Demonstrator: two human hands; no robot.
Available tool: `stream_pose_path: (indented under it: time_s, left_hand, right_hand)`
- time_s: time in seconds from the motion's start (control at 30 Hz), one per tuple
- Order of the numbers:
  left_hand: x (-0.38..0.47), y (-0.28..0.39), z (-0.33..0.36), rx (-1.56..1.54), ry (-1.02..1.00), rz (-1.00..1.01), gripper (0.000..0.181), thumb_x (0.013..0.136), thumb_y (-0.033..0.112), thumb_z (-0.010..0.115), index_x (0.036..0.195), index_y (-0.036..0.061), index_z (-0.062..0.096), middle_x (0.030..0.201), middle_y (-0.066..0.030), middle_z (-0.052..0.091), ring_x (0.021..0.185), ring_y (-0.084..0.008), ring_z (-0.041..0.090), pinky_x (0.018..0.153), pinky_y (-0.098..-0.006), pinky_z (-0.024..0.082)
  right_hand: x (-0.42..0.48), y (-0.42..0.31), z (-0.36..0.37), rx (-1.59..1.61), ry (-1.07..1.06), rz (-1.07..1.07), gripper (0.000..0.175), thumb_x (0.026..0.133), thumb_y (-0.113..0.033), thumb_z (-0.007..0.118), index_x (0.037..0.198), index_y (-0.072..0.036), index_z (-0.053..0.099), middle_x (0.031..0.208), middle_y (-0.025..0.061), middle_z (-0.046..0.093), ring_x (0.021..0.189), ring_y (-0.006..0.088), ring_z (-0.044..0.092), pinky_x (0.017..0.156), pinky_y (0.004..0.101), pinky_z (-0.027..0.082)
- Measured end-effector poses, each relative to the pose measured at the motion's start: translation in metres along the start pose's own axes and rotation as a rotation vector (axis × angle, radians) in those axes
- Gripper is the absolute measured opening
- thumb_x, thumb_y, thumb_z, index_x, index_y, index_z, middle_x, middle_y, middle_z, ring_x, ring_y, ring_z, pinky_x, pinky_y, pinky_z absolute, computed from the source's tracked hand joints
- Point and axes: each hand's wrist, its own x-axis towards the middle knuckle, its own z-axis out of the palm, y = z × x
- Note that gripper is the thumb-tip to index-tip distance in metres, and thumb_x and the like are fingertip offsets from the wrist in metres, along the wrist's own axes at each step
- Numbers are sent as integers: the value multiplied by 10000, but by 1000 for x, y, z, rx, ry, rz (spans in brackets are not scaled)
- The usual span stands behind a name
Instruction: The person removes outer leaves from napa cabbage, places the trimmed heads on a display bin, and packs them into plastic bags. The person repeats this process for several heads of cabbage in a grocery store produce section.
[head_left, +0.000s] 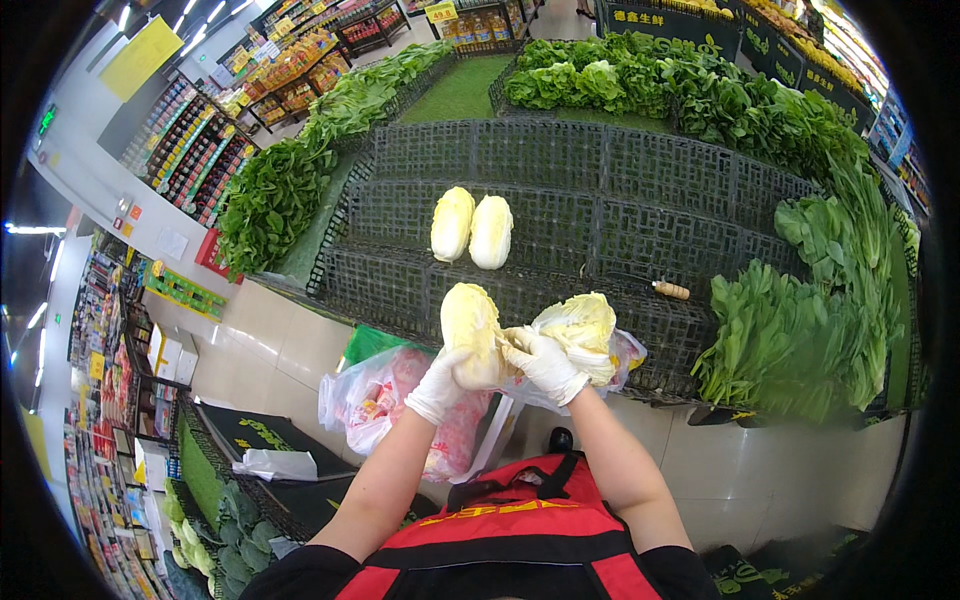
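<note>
Both my hands wear white gloves. My left hand grips the lower left side of a napa cabbage held upright before me. My right hand touches that cabbage's right side with its fingertips; whether it pinches a leaf I cannot tell. Against the back of the right hand lies a second napa cabbage with loose outer leaves, above a clear plastic bag. Two more napa cabbages, one yellowish and one paler, stand side by side on the black crate display.
A wooden-handled tool lies on the crates at right. Leafy greens border the display at right, other greens at left. Plastic bags with red print hang below my left hand. A second vegetable stand is at lower left.
</note>
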Motion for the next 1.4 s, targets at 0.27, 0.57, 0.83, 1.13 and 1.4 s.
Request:
stream_pose_path:
  time_s: [0.27,0.57,0.83,1.13,1.4]
  left_hand:
    - [2,12,33,207,-84,58,739,772,165,659,1412,8,324,1350,-133,479,1231,-255,489,1043,-376,400]
    - [11,13,37,332,-70,32,757,750,160,674,1405,2,330,1341,-128,491,1223,-241,495,1036,-363,404]
    - [11,5,28,227,-73,5,752,764,162,659,1412,2,313,1340,-137,488,1223,-243,495,1038,-366,404]
    - [12,11,39,273,-53,25,760,733,131,679,1401,1,340,1338,-128,495,1221,-241,496,1041,-358,393]
    - [11,9,52,404,2,123,776,683,48,692,1389,9,374,1332,-113,510,1225,-233,497,1036,-345,387]
  right_hand:
    - [5,2,-7,-72,-43,100,392,816,-291,611,1064,10,581,927,207,636,885,334,621,766,389,494]
    - [13,15,-9,71,-18,191,283,797,-167,585,1013,11,623,832,141,676,754,236,654,679,341,514]
    - [7,12,-14,299,-66,259,267,827,-146,577,1044,-2,633,815,105,679,697,193,648,637,326,517]
    - [2,-14,-16,-346,84,131,340,846,-299,530,1016,-14,604,830,229,652,800,399,634,717,466,499]
    - [9,13,-9,88,130,208,206,829,-167,576,893,11,656,755,158,662,656,245,647,601,363,502]
